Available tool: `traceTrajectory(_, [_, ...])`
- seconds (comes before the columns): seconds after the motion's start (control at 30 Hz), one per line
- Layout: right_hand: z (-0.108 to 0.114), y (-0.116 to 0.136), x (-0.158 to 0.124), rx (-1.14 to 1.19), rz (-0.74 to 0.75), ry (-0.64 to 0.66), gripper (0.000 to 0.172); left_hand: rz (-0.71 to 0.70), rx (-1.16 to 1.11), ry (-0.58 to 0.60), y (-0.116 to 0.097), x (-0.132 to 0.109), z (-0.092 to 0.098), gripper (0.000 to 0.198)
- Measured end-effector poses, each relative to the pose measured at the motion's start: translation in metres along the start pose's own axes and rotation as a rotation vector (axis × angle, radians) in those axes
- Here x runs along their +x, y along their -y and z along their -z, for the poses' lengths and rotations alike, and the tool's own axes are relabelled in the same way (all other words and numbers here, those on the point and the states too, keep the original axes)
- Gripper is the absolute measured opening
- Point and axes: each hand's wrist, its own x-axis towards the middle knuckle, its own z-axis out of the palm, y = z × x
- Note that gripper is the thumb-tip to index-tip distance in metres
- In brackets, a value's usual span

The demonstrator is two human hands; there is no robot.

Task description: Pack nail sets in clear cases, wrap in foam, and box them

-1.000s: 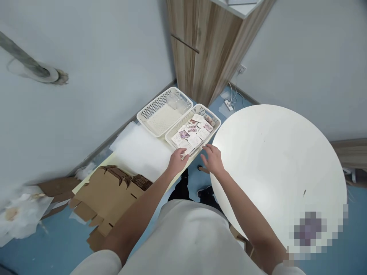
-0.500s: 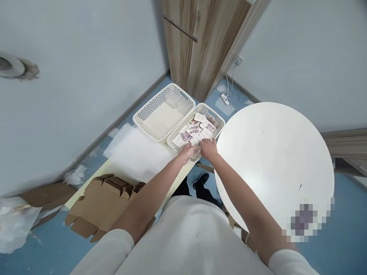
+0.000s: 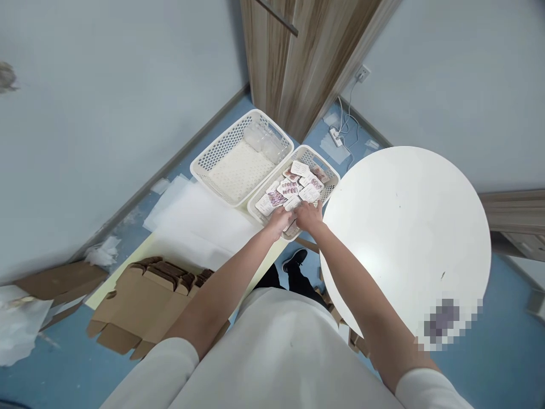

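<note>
Well, both hands are down inside the near end of a perforated white basket (image 3: 328,191), close together over the printed cards (image 3: 290,188) heaped in it, some showing purplish pictures. The left hand (image 3: 280,220) is at the front of the heap, fingers bent toward the cards; the right hand (image 3: 309,215) is just beside it, its fingers curled downward. Their fingertips are partly hidden, so I can't tell whether either set has closed on a card. A second white basket (image 3: 221,149) sits alongside, clear plastic (image 3: 264,140) at its far end. Both baskets are on a pale yellow bench (image 3: 275,254), near white sheets (image 3: 200,221) and flattened brown cardboard (image 3: 140,301). A round white table (image 3: 409,227) stands to the right.
</note>
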Motion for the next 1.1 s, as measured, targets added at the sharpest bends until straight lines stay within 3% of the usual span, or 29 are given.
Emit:
traceTrajectory(0.13, [0.003,-0.002,0.000,0.053,0.010,0.020,0.032,0.024,-0.043,0.015,-0.005,-0.004,0.000,0.012])
traceTrajectory(0.27, [0.005,-0.006,-0.001,0.205,0.024,-0.020,0.043,-0.017,-0.067,-0.016,-0.013,-0.011,0.002,0.025])
traceTrajectory(0.43, [0.007,-0.010,-0.006,0.450,0.058,-0.150,0.051,-0.190,-0.023,-0.076,-0.029,-0.026,0.007,0.038])
traceTrajectory(0.63, [0.007,-0.020,-0.030,0.678,0.159,-0.340,0.056,-0.379,0.039,-0.023,-0.036,-0.044,0.004,0.045])
traceTrajectory(0.83, [0.004,-0.046,-0.089,0.978,0.092,-0.441,0.042,-0.482,0.198,-0.077,-0.025,-0.069,-0.017,0.046])
traceTrajectory(0.97, [-0.012,-0.077,-0.145,1.158,-0.009,-0.515,0.039,-0.489,0.277,0.080,-0.019,-0.101,-0.045,0.038])
traceTrajectory(1.1, [-0.036,-0.113,-0.204,1.323,-0.045,-0.530,0.041,-0.485,0.373,0.299,-0.007,-0.136,-0.084,0.033])
